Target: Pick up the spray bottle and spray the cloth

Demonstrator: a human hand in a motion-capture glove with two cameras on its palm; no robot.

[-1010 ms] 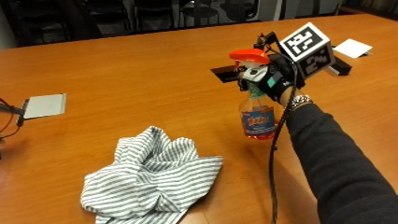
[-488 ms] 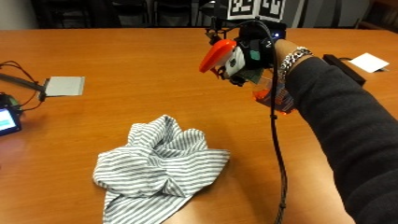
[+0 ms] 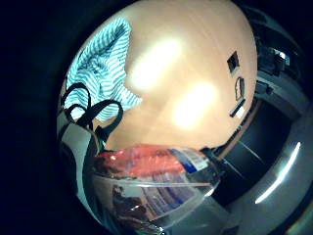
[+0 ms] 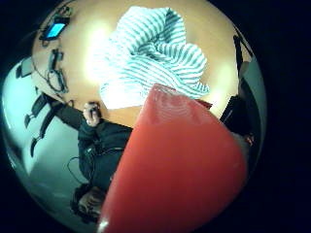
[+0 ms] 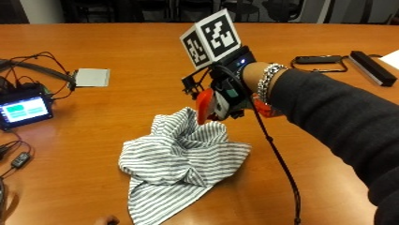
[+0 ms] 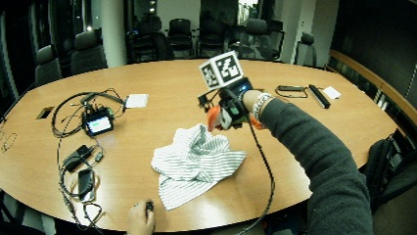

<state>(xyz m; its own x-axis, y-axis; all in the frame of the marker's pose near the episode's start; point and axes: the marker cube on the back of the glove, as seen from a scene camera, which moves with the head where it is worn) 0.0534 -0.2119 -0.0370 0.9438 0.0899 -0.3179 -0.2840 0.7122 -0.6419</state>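
An office meeting room: a large oval conference table (image 6: 196,78) ringed by swivel chairs (image 6: 88,49).

Table (image 5: 124,42): wood-look top, orange-brown, smooth, semi-glossy, with soft light patches.
Cloth (image 5: 181,159): woven fabric, grey-and-white striped, matt, crumpled into soft folds.
Spray bottle (image 3: 161,181): clear glossy plastic body with a printed label; orange-red plastic spray head (image 5: 204,105), smooth, slightly shiny.
Right hand (image 5: 231,91): black matt glove fabric with straps.
Bracelet (image 5: 268,79): bright metal links, glossy, at the wrist.
Sleeve (image 5: 336,122): dark knitted cloth, matt.
Small monitor (image 5: 25,110), far left: black plastic casing, glossy lit screen.
Pad (image 5: 92,77): pale grey, flat, matt.
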